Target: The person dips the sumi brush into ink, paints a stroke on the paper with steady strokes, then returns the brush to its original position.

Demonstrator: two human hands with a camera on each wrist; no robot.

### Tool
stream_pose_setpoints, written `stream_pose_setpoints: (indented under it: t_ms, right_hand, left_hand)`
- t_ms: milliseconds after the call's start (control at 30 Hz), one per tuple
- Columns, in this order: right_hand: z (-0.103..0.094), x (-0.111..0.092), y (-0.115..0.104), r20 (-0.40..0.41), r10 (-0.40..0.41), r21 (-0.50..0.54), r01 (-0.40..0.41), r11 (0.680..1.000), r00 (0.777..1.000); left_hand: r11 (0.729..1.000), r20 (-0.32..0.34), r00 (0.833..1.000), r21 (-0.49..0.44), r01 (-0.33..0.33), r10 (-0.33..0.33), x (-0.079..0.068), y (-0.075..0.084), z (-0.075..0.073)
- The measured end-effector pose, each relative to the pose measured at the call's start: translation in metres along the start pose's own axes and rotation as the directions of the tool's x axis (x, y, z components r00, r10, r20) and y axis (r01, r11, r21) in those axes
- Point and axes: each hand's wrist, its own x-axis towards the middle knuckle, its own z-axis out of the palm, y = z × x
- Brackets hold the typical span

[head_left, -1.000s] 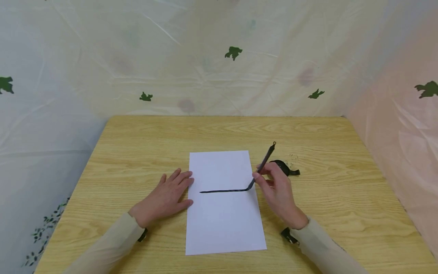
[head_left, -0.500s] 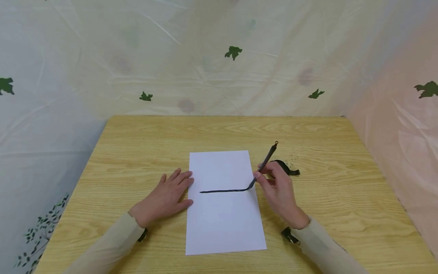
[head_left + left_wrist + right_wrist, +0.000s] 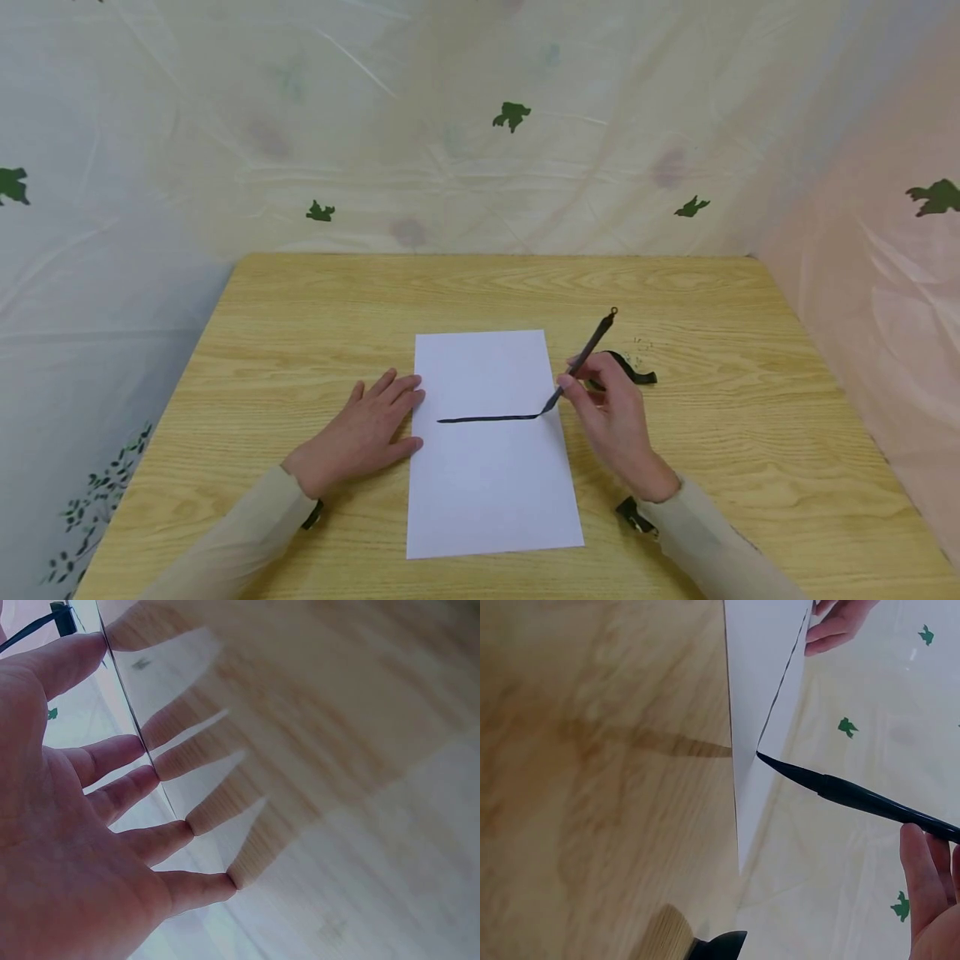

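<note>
A white sheet of paper [image 3: 487, 492] lies on the wooden table, with one black horizontal stroke [image 3: 487, 419] across its middle. My right hand [image 3: 611, 425] pinches a dark writing brush [image 3: 588, 354] by its handle, which slants up to the right. In the right wrist view the tip of the brush [image 3: 855, 796] meets the right end of the stroke. My left hand [image 3: 363, 437] lies with fingers spread, their tips on the paper's left edge. From the left wrist view, the fingers [image 3: 195, 889] of that hand are straight and touch the surface.
Behind my right hand sits a black dish with a short spout [image 3: 643, 377], partly hidden by the hand. Small dark marks lie beside it on the table [image 3: 750, 400]. A pale curtain with green bird shapes [image 3: 512, 116] hangs behind and along both sides.
The brush handle has tilted further to the right, and its tip has drawn slightly back leftward at the stroke's end. My right hand shifted a little right; my left hand stayed still.
</note>
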Motion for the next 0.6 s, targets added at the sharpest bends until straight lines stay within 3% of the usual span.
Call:
stream_pose_setpoints:
  t_ms: [200,600]
  right_hand:
    - [-0.0002,0.0016,-0.0003,-0.035,-0.03,0.023,0.03,0.999,0.999]
    - [-0.0031,0.0026,-0.0038,-0.047,-0.007,0.052,0.009,0.999,0.999]
  left_hand:
    - [1.0,0.002,1.0,0.008,-0.001,0.001,-0.0001,0.0006,-0.0013]
    - [1.0,0.005,1.0,0.005,-0.005,0.005,-0.0001,-0.0005,-0.0007]
